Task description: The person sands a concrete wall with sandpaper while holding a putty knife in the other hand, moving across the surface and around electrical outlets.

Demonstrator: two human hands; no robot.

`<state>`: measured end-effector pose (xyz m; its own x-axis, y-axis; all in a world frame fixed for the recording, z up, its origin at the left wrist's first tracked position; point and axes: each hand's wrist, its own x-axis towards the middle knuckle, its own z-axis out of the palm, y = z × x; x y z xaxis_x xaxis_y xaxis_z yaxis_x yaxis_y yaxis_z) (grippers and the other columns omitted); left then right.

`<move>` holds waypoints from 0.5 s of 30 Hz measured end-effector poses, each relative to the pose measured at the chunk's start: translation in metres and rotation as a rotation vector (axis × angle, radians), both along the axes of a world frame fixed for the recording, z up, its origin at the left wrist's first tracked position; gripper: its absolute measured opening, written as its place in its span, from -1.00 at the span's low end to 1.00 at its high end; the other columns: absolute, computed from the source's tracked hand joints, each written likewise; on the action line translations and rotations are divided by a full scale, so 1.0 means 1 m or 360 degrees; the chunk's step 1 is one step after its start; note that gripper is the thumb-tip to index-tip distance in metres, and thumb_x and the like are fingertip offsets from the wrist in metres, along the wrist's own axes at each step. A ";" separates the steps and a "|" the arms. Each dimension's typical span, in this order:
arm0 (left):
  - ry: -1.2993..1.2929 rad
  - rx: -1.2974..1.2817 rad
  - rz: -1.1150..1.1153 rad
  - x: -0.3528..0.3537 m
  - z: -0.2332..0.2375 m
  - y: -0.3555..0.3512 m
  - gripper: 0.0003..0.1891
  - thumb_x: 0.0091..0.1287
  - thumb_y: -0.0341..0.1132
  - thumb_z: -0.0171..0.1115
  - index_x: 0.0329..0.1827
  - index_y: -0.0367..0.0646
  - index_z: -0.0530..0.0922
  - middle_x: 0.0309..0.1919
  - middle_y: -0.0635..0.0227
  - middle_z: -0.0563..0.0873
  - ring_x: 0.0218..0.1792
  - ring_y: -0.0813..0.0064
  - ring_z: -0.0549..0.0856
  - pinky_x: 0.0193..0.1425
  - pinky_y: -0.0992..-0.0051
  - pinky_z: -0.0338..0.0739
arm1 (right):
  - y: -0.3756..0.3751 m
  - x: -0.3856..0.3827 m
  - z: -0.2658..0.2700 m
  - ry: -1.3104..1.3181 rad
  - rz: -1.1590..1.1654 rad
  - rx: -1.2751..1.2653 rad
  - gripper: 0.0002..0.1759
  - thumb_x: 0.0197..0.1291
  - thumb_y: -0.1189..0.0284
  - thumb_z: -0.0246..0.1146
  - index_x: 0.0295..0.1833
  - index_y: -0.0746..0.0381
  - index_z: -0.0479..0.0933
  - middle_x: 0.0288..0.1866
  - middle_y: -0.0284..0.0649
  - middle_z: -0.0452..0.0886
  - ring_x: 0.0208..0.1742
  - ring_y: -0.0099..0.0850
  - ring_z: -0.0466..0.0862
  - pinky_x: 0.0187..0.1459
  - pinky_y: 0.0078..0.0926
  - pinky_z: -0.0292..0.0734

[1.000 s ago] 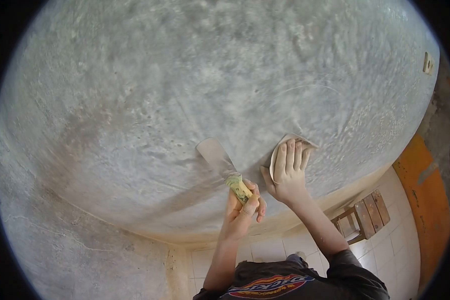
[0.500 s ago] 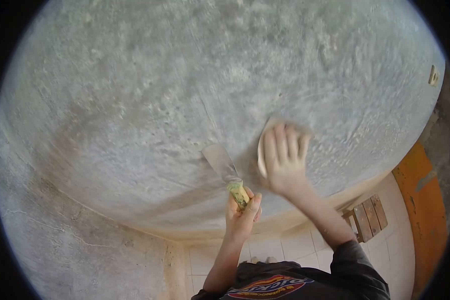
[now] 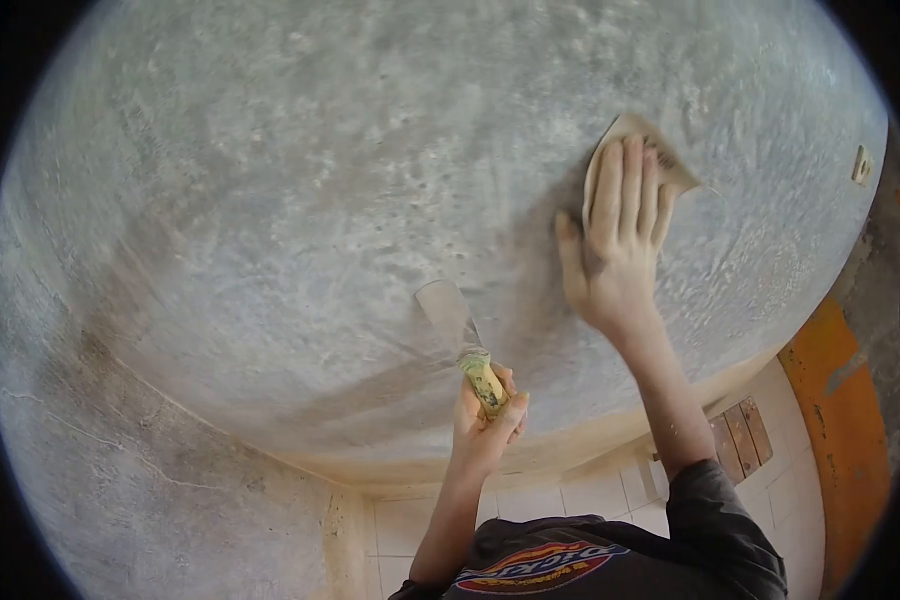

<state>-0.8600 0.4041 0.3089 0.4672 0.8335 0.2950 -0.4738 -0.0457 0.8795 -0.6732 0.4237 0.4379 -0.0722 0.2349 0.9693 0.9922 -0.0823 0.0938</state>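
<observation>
Across the wall (image 3: 400, 190), head view: mottled grey, with pits near the middle and raised ripples to the right; apparently only partway smoothed. Hard to mark off finished from unfinished patches.
Ripples: plainly visible to the right of the right forearm; probably still to be worked.
Right hand (image 3: 625, 220): spread flat, fingers stretched over the sandpaper, thumb out to the side; pressing rather than gripping.
Sandpaper (image 3: 676, 172): under the right fingers, against the upper right part of the wall, with corners showing past the fingertips.
Left hand (image 3: 482, 430): closed round the scraper handle, low and near the wall.
Scraper (image 3: 482, 383): tilted, blade upward and leftward; contact with the wall impossible to tell.
Socket (image 3: 861, 165): on the wall, at the far right.
Wooden stool (image 3: 742, 440): on the floor (image 3: 595, 496), below right, near an orange panel (image 3: 836, 400).
Containers: none visible, so no contents to tell.
</observation>
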 end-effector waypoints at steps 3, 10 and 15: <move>-0.0233 -0.0023 -0.0132 -0.031 -0.004 0.013 -0.58 0.39 -0.49 0.12 0.25 -0.06 0.22 -0.15 0.37 0.45 -0.43 0.55 0.54 -0.49 0.56 0.40 | 0.009 -0.042 -0.061 0.0014 0.0095 -0.0235 -0.18 0.19 0.20 0.24 0.42 0.47 0.16 0.43 0.25 0.19 0.46 0.20 0.16 0.33 0.34 -0.06; -0.0286 0.0079 -0.0267 -0.113 0.002 0.040 -0.42 0.41 -0.46 0.08 0.40 0.00 0.01 -0.06 0.31 0.42 -0.39 0.44 0.58 -0.42 0.41 0.51 | 0.029 -0.122 -0.066 0.0159 0.0020 -0.0280 -0.19 0.22 0.18 0.22 0.41 0.50 0.15 0.45 0.29 0.14 0.48 0.21 0.11 0.36 0.30 -0.12; -0.0258 0.0222 -0.0229 -0.158 0.017 0.049 -0.34 0.41 -0.38 0.09 0.43 -0.06 -0.12 -0.07 0.20 0.42 -0.43 0.42 0.61 -0.50 0.41 0.55 | 0.047 -0.154 -0.016 0.0237 -0.0093 0.0018 -0.25 0.29 0.19 0.16 0.40 0.50 0.18 0.44 0.28 0.16 0.46 0.20 0.13 0.38 0.26 -0.10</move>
